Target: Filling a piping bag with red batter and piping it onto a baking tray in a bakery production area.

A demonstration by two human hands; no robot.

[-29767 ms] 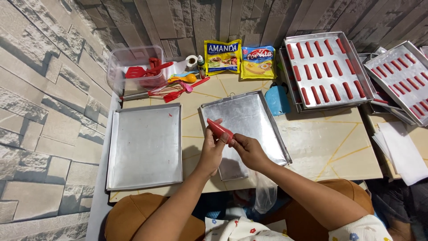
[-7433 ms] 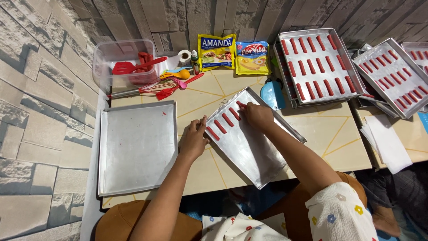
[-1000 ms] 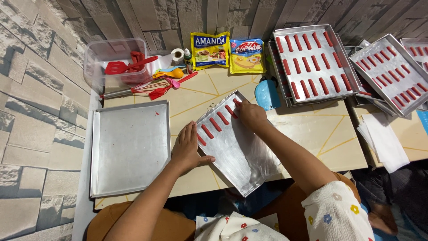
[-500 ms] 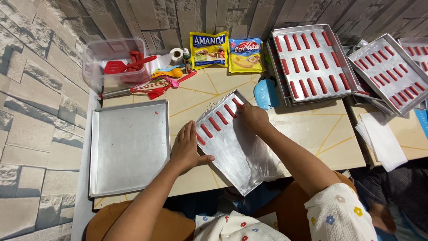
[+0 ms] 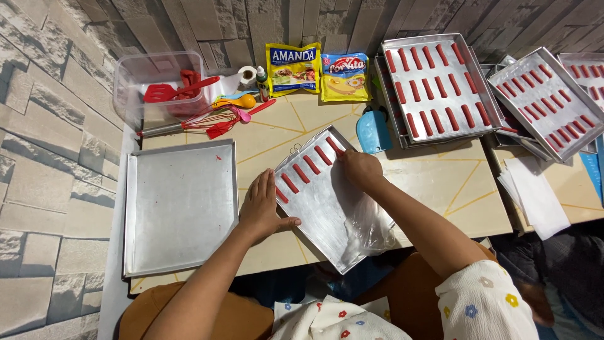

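I watch the left hand (image 5: 263, 209) press flat and open on the tilted metal tray (image 5: 327, 208), steadying it, while the right hand (image 5: 358, 169) clenches a clear piping bag (image 5: 367, 228) — laying red strips (image 5: 302, 173) along the top row. Next strip wants even spacing, I judge. Beige desk (image 5: 270, 135), stone-look wall (image 5: 44, 126).

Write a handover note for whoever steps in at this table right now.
Left hand lies flat on the near-left edge of the tilted metal tray, steadying it. Right hand is at the tray's far end, by the last of the red strips.
Done: one row of five strips along the tray's far edge.
Left: the rest of that tray is bare; the empty tray to its left is unfilled.
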